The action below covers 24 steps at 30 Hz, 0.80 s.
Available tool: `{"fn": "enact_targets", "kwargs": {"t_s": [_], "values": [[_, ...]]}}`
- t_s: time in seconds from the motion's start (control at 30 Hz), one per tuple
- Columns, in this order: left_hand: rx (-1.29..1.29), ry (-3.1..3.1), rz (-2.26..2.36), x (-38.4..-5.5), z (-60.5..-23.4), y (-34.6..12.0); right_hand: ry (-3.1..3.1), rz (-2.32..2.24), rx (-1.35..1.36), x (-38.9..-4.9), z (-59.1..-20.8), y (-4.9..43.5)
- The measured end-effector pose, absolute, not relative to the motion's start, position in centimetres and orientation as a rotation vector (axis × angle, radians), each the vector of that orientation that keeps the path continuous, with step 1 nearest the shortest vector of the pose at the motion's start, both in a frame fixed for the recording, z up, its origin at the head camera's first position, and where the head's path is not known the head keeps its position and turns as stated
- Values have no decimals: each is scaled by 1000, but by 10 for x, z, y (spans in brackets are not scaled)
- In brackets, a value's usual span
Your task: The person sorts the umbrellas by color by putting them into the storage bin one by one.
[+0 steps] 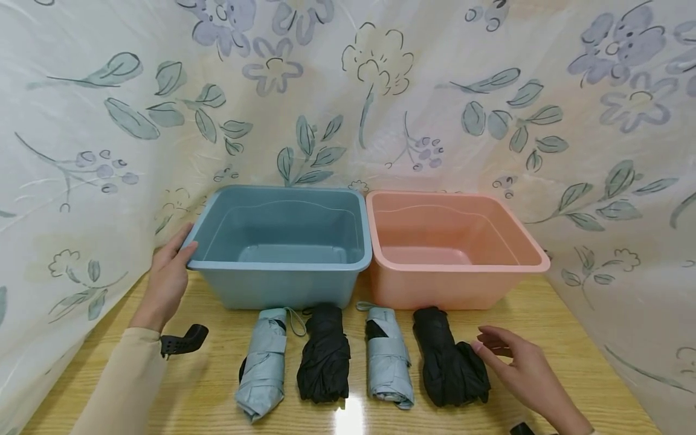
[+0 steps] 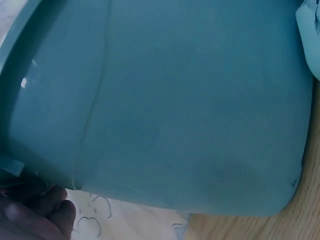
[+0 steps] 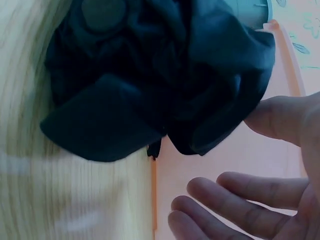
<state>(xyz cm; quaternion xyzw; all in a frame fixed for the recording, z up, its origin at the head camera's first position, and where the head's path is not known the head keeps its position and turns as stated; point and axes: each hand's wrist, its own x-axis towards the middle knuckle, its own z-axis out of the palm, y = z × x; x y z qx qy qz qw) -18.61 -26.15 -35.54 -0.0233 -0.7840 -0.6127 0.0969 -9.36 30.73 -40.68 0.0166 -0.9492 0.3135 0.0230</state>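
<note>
My left hand (image 1: 165, 278) grips the left rim of a blue plastic tub (image 1: 277, 289), thumb on top of the edge; the left wrist view shows curled fingers (image 2: 56, 212) at the tub's wall. My right hand (image 1: 524, 362) is beside the rightmost black folded umbrella (image 1: 457, 377), fingers loosely extended, the thumb tip right at the fabric. In the right wrist view nothing lies between thumb and fingers. Left of that umbrella lie a light blue folded umbrella (image 1: 388, 362), another black umbrella (image 1: 324, 362) and another light blue umbrella (image 1: 263, 368), side by side in a row.
A pink plastic tub (image 1: 457, 289) stands right of the blue one, their rims close together. Both stand on a wooden table (image 1: 201, 386) behind the umbrellas. A flower-patterned sheet (image 1: 348, 109) hangs behind and along both sides.
</note>
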Motion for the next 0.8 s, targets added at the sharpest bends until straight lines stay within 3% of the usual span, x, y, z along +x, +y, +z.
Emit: {"fn": "enact_targets", "kwargs": {"t_s": [0.57,0.8], "values": [[39,-2185,-1959,-195,-361,-260,-3032,1279,-53,-101,-401,298],[35,-2114,-2009,-194,-363,-257,-3019,1365,119,-108,-405,299]]}}
